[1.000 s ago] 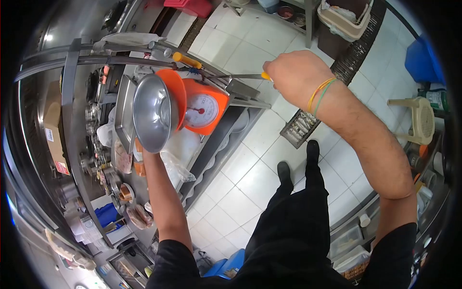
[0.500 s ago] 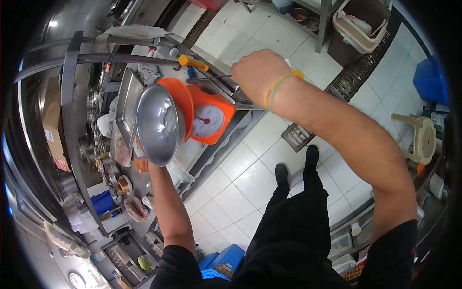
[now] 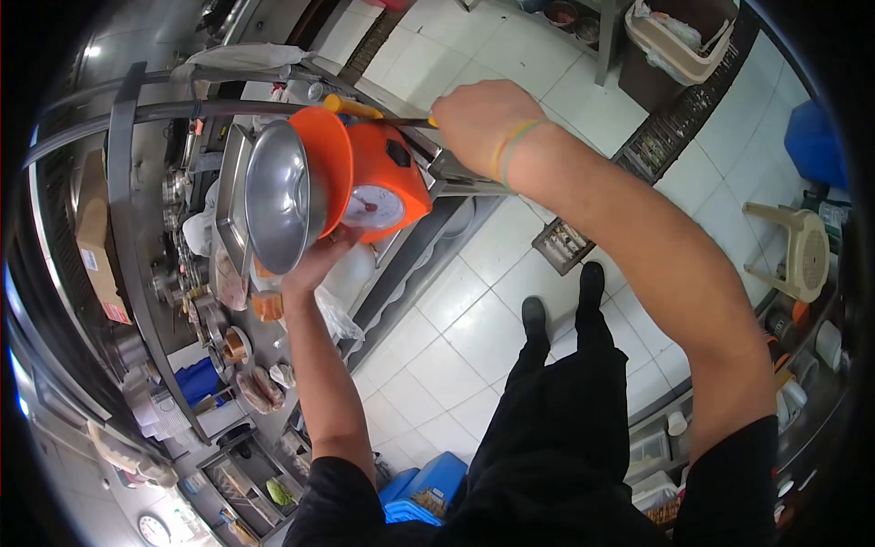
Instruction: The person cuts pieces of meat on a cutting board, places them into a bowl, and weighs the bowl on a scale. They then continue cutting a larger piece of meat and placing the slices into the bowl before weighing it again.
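The orange scale (image 3: 387,169) has a round dial, an orange plate (image 3: 334,164) and a metal bowl (image 3: 278,196) at its side. My left hand (image 3: 321,260) is at the scale's lower edge by the bowl, its fingers bent against the scale and partly hidden. My right hand (image 3: 488,118) is closed in a fist to the right of the scale. A yellow bit and thin dark metal show at its fingers, apparently a yellow-handled tool, mostly hidden. Another yellow handle (image 3: 351,107) lies just above the scale, close to that metal.
A metal tray (image 3: 234,196) stands left of the bowl, with a plastic bag (image 3: 337,314) below the scale. Metal shelf rails (image 3: 128,210) run along the left. On the tiled floor are a bin (image 3: 679,46), a plastic stool (image 3: 802,255) and blue crates (image 3: 428,492).
The scale, plate and bowl have shifted up and left and turned, showing a black part on the scale. My left hand has moved up to the scale. My right hand has shifted slightly up and left.
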Tool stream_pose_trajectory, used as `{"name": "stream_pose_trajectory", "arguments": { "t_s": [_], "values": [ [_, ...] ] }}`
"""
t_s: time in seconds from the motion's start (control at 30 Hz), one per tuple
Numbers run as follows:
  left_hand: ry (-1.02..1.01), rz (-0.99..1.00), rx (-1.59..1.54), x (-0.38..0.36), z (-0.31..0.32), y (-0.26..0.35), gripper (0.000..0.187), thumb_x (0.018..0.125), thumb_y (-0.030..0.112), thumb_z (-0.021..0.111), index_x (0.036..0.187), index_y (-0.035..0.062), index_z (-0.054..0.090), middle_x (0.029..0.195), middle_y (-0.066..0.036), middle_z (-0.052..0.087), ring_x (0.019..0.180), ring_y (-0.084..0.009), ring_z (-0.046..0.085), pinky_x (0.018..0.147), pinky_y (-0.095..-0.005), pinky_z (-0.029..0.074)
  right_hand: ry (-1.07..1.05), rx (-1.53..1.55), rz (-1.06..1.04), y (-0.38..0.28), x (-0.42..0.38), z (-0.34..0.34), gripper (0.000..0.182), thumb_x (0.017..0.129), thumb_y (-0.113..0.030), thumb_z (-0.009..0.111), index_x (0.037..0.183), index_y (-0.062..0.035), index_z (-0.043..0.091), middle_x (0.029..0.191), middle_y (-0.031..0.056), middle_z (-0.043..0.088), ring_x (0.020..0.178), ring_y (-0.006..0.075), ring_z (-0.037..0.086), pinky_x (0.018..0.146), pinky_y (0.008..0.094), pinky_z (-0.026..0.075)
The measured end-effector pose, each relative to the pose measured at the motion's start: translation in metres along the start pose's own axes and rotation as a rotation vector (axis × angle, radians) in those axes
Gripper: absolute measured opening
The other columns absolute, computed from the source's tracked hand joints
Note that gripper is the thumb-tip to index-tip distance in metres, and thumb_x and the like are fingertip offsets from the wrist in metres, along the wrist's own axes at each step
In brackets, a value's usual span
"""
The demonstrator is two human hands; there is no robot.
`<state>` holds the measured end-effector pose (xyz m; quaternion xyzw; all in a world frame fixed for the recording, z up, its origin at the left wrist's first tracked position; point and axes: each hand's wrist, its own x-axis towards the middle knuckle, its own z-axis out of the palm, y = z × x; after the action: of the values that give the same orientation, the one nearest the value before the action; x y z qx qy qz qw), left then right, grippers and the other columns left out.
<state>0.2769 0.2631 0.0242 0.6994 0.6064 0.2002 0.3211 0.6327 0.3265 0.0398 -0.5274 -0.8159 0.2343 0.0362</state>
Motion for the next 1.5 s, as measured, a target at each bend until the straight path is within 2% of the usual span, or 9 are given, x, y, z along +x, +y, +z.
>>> {"name": "stream_pose_trajectory", "arguments": {
  "t_s": [0.07,0.27,0.53,0.63,0.77,0.9,1.0,1.23,1.5],
  "values": [
    [0.107,0.058,-0.263,0.005,0.026,0.012,0.048,0.081,0.02,0.095,0.119,0.0012,0.072,0.111,-0.007,0.076,0.099,-0.017,0.071,0.088,-0.0339,0.057,0.042,0.05,0.043,-0.003,-0.011,0.01,0.023,0.092,-0.011,0.064,0.11,-0.0079,0.078,0.105,0.0114,0.079,0.098,0.031,0.077,0.083,0.0414,0.062],
    [0.229,0.037,-0.084,0.026,0.05,0.02,0.053,0.077,0.024,0.098,0.118,0.0025,0.073,0.112,-0.008,0.076,0.096,-0.0189,0.072,0.084,-0.0354,0.059,0.144,0.196,0.007,-0.028,-0.006,0.051,0.023,0.093,-0.007,0.06,0.113,-0.0043,0.071,0.104,0.0159,0.078,0.095,0.0353,0.076,0.084,0.0442,0.06],
    [0.327,-0.017,0.141,0.047,0.038,-0.009,0.068,0.078,0.045,0.094,0.128,0.0051,0.07,0.124,-0.012,0.074,0.116,-0.0265,0.068,0.104,-0.0413,0.051,0.089,0.145,0.074,-0.048,0.003,0.045,0.022,0.094,-0.011,0.063,0.11,-0.0081,0.078,0.109,0.0124,0.079,0.103,0.0304,0.077,0.085,0.0421,0.062],
    [0.314,-0.059,0.204,0.047,0.041,-0.008,0.07,0.082,0.05,0.089,0.131,0.0046,0.069,0.131,-0.013,0.071,0.121,-0.0281,0.066,0.105,-0.0433,0.049,0.235,0.234,0.094,-0.036,-0.026,0.071,0.021,0.099,-0.021,0.066,0.115,-0.0065,0.068,0.094,0.0153,0.076,0.093,0.0374,0.074,0.081,0.0499,0.058],
    [0.357,0.14,0.239,0.039,0.035,0.002,0.057,0.088,0.039,0.088,0.127,0.0028,0.07,0.114,-0.011,0.075,0.103,-0.0242,0.069,0.093,-0.0401,0.054,0.216,0.306,0.16,-0.031,-0.079,0.088,0.026,0.1,-0.028,0.068,0.115,-0.0062,0.067,0.091,0.0171,0.075,0.091,0.0393,0.073,0.08,0.0511,0.056],
    [0.098,-0.108,-0.149,0.006,-0.001,-0.005,0.022,0.098,0.015,0.079,0.114,0.0017,0.072,0.103,-0.004,0.071,0.087,-0.0094,0.066,0.069,-0.0271,0.054,0.149,0.444,0.264,-0.027,-0.132,0.109,0.028,0.099,-0.028,0.069,0.117,-0.0057,0.067,0.093,0.0191,0.075,0.093,0.0403,0.072,0.082,0.0507,0.056],
    [0.099,-0.103,-0.294,-0.006,-0.035,-0.035,0.02,0.1,0.016,0.076,0.114,0.0021,0.072,0.103,-0.004,0.072,0.09,-0.013,0.065,0.073,-0.0319,0.054,0.203,0.516,0.256,-0.015,-0.164,0.141,0.03,0.099,-0.028,0.07,0.117,-0.0052,0.065,0.09,0.0209,0.073,0.087,0.0439,0.07,0.078,0.0512,0.055],
    [0.085,0.095,0.599,0.03,-0.101,-0.102,0.034,0.111,0.019,0.05,0.135,-0.0029,0.061,0.132,-0.013,0.068,0.122,-0.0287,0.061,0.106,-0.0376,0.047,0.201,0.707,0.307,-0.015,-0.223,0.189,0.029,0.1,-0.028,0.071,0.11,-0.0022,0.061,0.089,0.0234,0.069,0.085,0.0469,0.066,0.073,0.0474,0.052],
    [0.029,0.14,-0.5,0.068,-0.067,-0.08,0.037,0.1,0.01,0.07,0.136,0.0012,0.063,0.136,-0.011,0.067,0.124,-0.0252,0.063,0.114,-0.0422,0.047,0.241,0.904,0.367,-0.031,-0.264,0.226,0.024,0.1,-0.02,0.071,0.109,0.0004,0.061,0.084,0.0181,0.065,0.071,0.0362,0.056,0.072,0.0365,0.05]
  ]
}}
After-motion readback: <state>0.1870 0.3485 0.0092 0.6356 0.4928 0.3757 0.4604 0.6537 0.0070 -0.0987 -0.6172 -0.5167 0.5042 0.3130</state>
